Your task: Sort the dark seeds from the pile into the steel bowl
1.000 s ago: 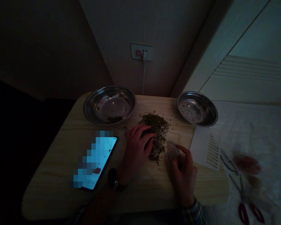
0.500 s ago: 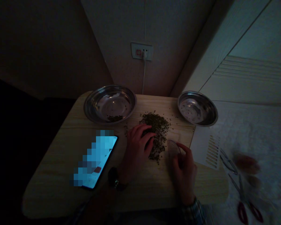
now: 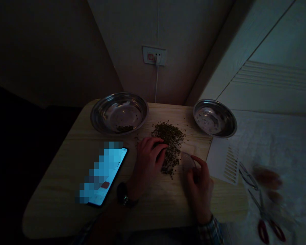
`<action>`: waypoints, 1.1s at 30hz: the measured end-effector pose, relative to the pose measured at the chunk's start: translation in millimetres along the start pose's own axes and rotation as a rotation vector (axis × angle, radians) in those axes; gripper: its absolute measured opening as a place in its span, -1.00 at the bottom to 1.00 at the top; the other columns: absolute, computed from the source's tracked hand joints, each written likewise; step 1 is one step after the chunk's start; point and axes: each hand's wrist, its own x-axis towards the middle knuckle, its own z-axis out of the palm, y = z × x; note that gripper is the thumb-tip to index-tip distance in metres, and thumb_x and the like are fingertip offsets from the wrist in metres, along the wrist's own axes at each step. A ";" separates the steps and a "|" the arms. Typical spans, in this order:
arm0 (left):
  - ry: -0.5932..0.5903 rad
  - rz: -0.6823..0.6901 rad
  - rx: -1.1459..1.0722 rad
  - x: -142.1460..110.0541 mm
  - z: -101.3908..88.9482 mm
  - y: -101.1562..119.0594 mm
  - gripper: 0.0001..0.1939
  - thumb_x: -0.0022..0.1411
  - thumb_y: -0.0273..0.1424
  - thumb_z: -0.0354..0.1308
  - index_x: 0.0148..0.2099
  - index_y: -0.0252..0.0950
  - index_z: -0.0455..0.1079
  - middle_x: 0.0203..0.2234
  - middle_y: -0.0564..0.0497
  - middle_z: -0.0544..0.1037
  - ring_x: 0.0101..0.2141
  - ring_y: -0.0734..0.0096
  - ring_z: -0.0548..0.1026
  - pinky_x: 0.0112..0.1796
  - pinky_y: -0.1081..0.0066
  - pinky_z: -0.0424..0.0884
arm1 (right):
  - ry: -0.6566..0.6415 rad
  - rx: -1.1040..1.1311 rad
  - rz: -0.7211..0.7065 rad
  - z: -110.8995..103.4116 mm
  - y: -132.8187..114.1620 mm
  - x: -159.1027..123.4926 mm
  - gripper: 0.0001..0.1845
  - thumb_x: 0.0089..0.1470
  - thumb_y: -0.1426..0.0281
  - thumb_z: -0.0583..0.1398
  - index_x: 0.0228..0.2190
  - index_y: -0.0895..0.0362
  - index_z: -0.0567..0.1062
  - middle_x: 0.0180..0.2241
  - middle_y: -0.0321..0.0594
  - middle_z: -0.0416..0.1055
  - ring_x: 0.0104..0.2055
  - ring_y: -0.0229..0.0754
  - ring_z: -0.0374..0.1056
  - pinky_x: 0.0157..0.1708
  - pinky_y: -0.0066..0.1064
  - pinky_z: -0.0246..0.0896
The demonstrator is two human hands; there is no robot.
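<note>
A loose pile of small dark greenish-brown grains (image 3: 169,134) is spread on the light wooden table (image 3: 73,163). My left hand (image 3: 151,153) rests at the pile's left edge. Its fingers are curved and apart, and no object shows between them. To the right of the grains, my right hand (image 3: 201,180) grips a clear, rounded plastic piece with fine markings, like a protractor (image 3: 187,161). The index finger lies along its edge, and part of it is hidden by the hand. A steel bowl (image 3: 97,117) at the back left holds some dark grains.
Another steel bowl (image 3: 232,127) stands at the back right with a few specks inside. A lit phone (image 3: 112,180) lies on the left. Right of the table are a white slotted card (image 3: 218,160) and red-handled scissors (image 3: 262,212). A socket (image 3: 154,56) is on the wall.
The thumb and fingers of my left hand have drawn slightly closer together beside the pile. My right hand keeps its grip on the clear piece, nearly still.
</note>
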 end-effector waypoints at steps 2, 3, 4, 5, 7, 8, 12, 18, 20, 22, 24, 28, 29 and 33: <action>0.006 -0.001 0.001 -0.1 0.2 0.1 -0.80 0.23 -0.53 0.11 -0.14 -0.19 0.46 -0.14 -0.02 0.45 -0.08 0.20 0.33 -0.05 0.13 0.27 | -0.021 0.006 -0.008 0.3 0.5 -0.2 -0.63 0.10 0.42 0.10 -0.02 0.10 0.35 -0.65 -0.48 0.19 -0.64 -0.32 0.17 -0.60 -0.52 0.04; 0.004 -0.003 0.000 -0.1 0.2 0.2 -0.80 0.23 -0.52 0.11 -0.14 -0.19 0.46 -0.14 -0.02 0.45 -0.08 0.20 0.33 -0.05 0.13 0.27 | -0.025 0.007 -0.008 0.5 0.7 -0.2 -0.63 0.10 0.42 0.10 -0.02 0.10 0.35 -0.65 -0.48 0.19 -0.64 -0.32 0.17 -0.60 -0.52 0.04; 0.003 -0.006 -0.001 -0.1 0.1 0.4 -0.80 0.23 -0.52 0.11 -0.14 -0.19 0.46 -0.13 -0.01 0.45 -0.08 0.20 0.33 -0.05 0.12 0.27 | -0.025 0.007 -0.006 0.7 0.8 -0.1 -0.64 0.10 0.42 0.10 -0.03 0.10 0.35 -0.65 -0.48 0.19 -0.64 -0.31 0.17 -0.60 -0.51 0.04; 0.002 -0.006 -0.002 0.0 -0.1 0.6 -0.80 0.23 -0.52 0.11 -0.13 -0.18 0.46 -0.13 -0.01 0.45 -0.08 0.20 0.33 -0.05 0.12 0.27 | -0.018 0.003 -0.001 0.8 0.8 0.1 -0.64 0.10 0.42 0.10 -0.03 0.10 0.35 -0.66 -0.48 0.19 -0.65 -0.31 0.17 -0.60 -0.51 0.04; 0.000 -0.007 -0.002 0.3 -0.7 1.1 -0.80 0.23 -0.52 0.11 -0.13 -0.18 0.45 -0.13 -0.01 0.45 -0.08 0.20 0.33 -0.05 0.12 0.27 | -0.002 -0.006 0.013 0.9 0.6 0.4 -0.64 0.09 0.42 0.10 -0.04 0.09 0.36 -0.66 -0.48 0.19 -0.65 -0.32 0.17 -0.61 -0.52 0.03; 0.000 -0.010 0.000 0.4 -1.0 1.3 -0.80 0.23 -0.53 0.11 -0.13 -0.18 0.45 -0.13 -0.01 0.45 -0.07 0.20 0.33 -0.04 0.12 0.27 | 0.004 -0.009 0.018 0.9 0.4 0.5 -0.64 0.09 0.42 0.10 -0.04 0.09 0.36 -0.66 -0.49 0.19 -0.65 -0.32 0.16 -0.62 -0.52 0.03; -0.009 -0.014 0.001 0.7 -1.7 1.2 -0.80 0.23 -0.53 0.11 -0.13 -0.19 0.45 -0.12 -0.01 0.45 -0.07 0.20 0.33 -0.04 0.12 0.28 | 0.025 -0.006 0.028 0.1 -0.2 0.3 -0.63 0.09 0.41 0.10 -0.03 0.09 0.36 -0.68 -0.50 0.17 -0.66 -0.32 0.15 -0.63 -0.53 0.01; -0.005 -0.013 -0.013 0.3 -1.3 0.5 -0.80 0.22 -0.53 0.11 -0.13 -0.19 0.45 -0.12 -0.01 0.44 -0.07 0.20 0.33 -0.04 0.11 0.28 | 0.004 -0.006 0.019 0.3 0.0 -0.3 -0.62 0.08 0.43 0.11 -0.02 0.09 0.36 -0.66 -0.49 0.16 -0.65 -0.32 0.15 -0.61 -0.53 0.02; -0.003 -0.012 -0.019 0.2 -1.3 0.8 -0.79 0.23 -0.53 0.11 -0.13 -0.19 0.45 -0.13 -0.02 0.44 -0.07 0.19 0.33 -0.04 0.11 0.28 | -0.007 -0.007 0.014 0.7 -0.1 -0.2 -0.63 0.08 0.43 0.11 -0.03 0.10 0.36 -0.66 -0.49 0.15 -0.66 -0.32 0.14 -0.63 -0.52 0.00; 0.002 -0.009 -0.019 0.3 -1.5 1.1 -0.79 0.22 -0.54 0.11 -0.13 -0.18 0.45 -0.13 -0.01 0.44 -0.07 0.19 0.33 -0.04 0.10 0.28 | -0.015 -0.002 0.005 0.8 -0.2 0.1 -0.62 0.08 0.43 0.11 -0.03 0.10 0.36 -0.66 -0.49 0.16 -0.66 -0.32 0.14 -0.63 -0.52 0.00; 0.003 -0.012 -0.018 0.6 -1.7 1.3 -0.79 0.22 -0.54 0.11 -0.13 -0.18 0.45 -0.13 -0.01 0.45 -0.07 0.19 0.33 -0.04 0.11 0.28 | -0.029 0.006 -0.001 0.7 -0.2 0.3 -0.62 0.08 0.43 0.11 -0.02 0.10 0.35 -0.66 -0.49 0.16 -0.65 -0.33 0.14 -0.62 -0.52 0.01; 0.000 -0.013 -0.015 0.7 -1.9 0.9 -0.79 0.23 -0.53 0.11 -0.13 -0.18 0.45 -0.12 -0.01 0.44 -0.06 0.20 0.33 -0.03 0.11 0.28 | -0.029 0.014 0.015 0.7 0.9 -0.1 -0.62 0.08 0.42 0.11 -0.02 0.07 0.35 -0.66 -0.50 0.15 -0.64 -0.33 0.14 -0.61 -0.53 0.02; -0.001 -0.012 -0.014 0.6 -1.8 0.8 -0.79 0.23 -0.53 0.11 -0.13 -0.18 0.45 -0.12 -0.01 0.44 -0.06 0.20 0.33 -0.03 0.11 0.28 | -0.023 0.014 0.019 0.8 1.3 -0.3 -0.62 0.08 0.42 0.11 -0.02 0.07 0.35 -0.66 -0.50 0.15 -0.65 -0.33 0.14 -0.62 -0.53 0.02; -0.005 -0.018 -0.005 0.3 -1.8 1.0 -0.80 0.23 -0.52 0.11 -0.12 -0.18 0.45 -0.12 -0.01 0.44 -0.06 0.20 0.34 -0.03 0.11 0.28 | -0.018 0.001 0.034 0.8 1.9 -0.6 -0.63 0.09 0.41 0.11 -0.02 0.06 0.35 -0.66 -0.50 0.17 -0.65 -0.33 0.15 -0.62 -0.52 0.02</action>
